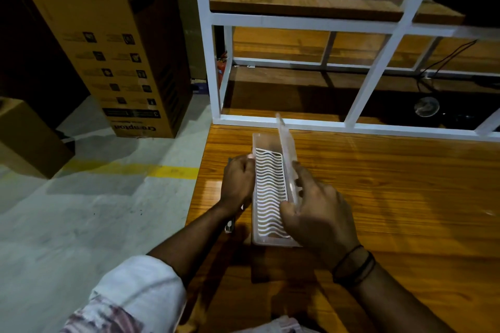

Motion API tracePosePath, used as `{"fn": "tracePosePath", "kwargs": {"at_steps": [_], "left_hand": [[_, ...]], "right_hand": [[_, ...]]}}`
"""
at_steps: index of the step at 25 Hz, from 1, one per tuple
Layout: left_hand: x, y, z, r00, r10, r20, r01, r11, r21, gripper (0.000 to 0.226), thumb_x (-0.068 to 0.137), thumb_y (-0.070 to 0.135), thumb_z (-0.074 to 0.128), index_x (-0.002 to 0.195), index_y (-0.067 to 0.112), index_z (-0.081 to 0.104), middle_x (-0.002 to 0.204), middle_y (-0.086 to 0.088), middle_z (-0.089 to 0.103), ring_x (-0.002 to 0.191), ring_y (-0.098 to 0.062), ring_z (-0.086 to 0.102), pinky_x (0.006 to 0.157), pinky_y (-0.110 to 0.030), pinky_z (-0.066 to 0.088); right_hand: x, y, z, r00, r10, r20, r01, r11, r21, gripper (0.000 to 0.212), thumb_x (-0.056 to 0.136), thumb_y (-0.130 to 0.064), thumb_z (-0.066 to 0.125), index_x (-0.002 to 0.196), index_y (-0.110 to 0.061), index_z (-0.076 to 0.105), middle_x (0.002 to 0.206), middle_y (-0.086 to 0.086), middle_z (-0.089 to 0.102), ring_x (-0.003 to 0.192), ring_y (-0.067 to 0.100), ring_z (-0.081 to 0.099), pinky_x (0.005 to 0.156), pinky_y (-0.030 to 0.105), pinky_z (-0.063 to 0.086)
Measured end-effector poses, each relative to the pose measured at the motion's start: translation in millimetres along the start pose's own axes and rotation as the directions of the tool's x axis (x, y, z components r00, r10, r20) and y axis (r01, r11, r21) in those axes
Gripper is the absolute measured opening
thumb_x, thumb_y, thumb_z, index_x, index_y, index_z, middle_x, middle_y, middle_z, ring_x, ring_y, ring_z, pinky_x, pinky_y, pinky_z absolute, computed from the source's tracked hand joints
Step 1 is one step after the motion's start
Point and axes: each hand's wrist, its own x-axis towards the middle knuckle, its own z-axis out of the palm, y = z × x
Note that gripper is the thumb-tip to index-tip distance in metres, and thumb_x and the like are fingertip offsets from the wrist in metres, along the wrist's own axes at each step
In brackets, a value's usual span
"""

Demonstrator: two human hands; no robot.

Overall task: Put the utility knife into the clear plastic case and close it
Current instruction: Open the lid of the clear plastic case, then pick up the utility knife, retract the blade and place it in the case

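Pinches the lid of the case with the right hand, thumb and fingers clamped on the lid's free long edge. Props it upright on the hinge along the case's right side, probably to free the whole opening from above. Bares the wavy white liner inside, with nothing lying on it yet.

Curls the left hand over the knife, just beside the case's left wall and close to the left edge of the table. Shows only the knife's ends: a pale tip below the wrist and a dark bit past the knuckles. Looks like a closed grasp around the handle, though the fingers hide the body. Touches the case's left rim with the thumb, likely to steady the light plastic against the pull on the lid.

Lays the case lengthwise, running from the near side towards the far edge. Lines the knife up parallel to it, which suits a short sideways lift over the wall.

Calls next for lowering the knife flat onto the liner, then swinging the lid down.
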Motion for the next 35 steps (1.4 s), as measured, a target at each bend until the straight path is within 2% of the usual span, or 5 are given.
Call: {"fn": "tracePosePath", "kwargs": {"at_steps": [4,11,19,28,35], "left_hand": [[-2,1,-4,0.998,0.060,0.033,-0.061,0.998,0.009,0.038,0.111,0.033,0.045,0.095,0.014,0.074,0.087,0.000,0.078,0.079,-0.016,0.076,0.074,-0.051,0.064],[-4,-1,-5,0.992,0.110,0.054,-0.112,0.993,0.040,0.039,0.111,0.034,0.045,0.095,0.012,0.074,0.086,-0.002,0.079,0.079,-0.019,0.076,0.072,-0.053,0.063],[-13,-20,-42,0.998,0.043,-0.052,-0.021,0.931,0.363,0.020,0.099,0.038,0.061,0.094,0.020,0.070,0.088,0.000,0.074,0.085,-0.022,0.071,0.070,-0.037,0.057],[-34,-22,-55,0.978,-0.186,-0.095,0.190,0.605,0.773,0.056,0.092,0.063,0.062,0.118,0.014,0.062,0.118,-0.009,0.067,0.107,-0.030,0.067,0.075,-0.034,0.046],[-30,-5,-42,0.971,-0.202,-0.125,0.216,0.533,0.818,0.037,0.094,0.044,0.069,0.114,0.014,0.071,0.118,-0.008,0.072,0.109,-0.029,0.069,0.076,-0.031,0.046]], "right_hand": [[4,19,-12,0.993,0.059,-0.098,-0.062,0.997,-0.034,0.071,0.085,-0.035,0.052,0.153,-0.033,0.032,0.113,0.004,0.072,0.081,0.025,0.069,0.065,0.040,0.061],[9,91,6,0.950,0.286,-0.128,-0.289,0.957,-0.009,0.059,0.084,-0.010,0.060,0.142,-0.017,0.055,0.115,0.013,0.070,0.091,0.033,0.067,0.073,0.040,0.059],[0,121,14,0.860,0.509,0.022,-0.474,0.814,-0.336,0.048,0.087,-0.028,0.064,0.132,-0.015,0.055,0.128,0.018,0.056,0.115,0.039,0.055,0.091,0.043,0.051],[33,46,20,0.989,0.146,-0.020,-0.148,0.982,-0.116,0.045,0.086,-0.028,0.065,0.129,-0.019,0.064,0.131,0.007,0.062,0.120,0.030,0.058,0.096,0.041,0.054],[51,4,51,0.996,-0.061,0.057,0.057,0.996,0.071,0.041,0.084,-0.024,0.062,0.124,-0.019,0.068,0.122,0.003,0.064,0.117,0.024,0.059,0.097,0.038,0.052]]}}
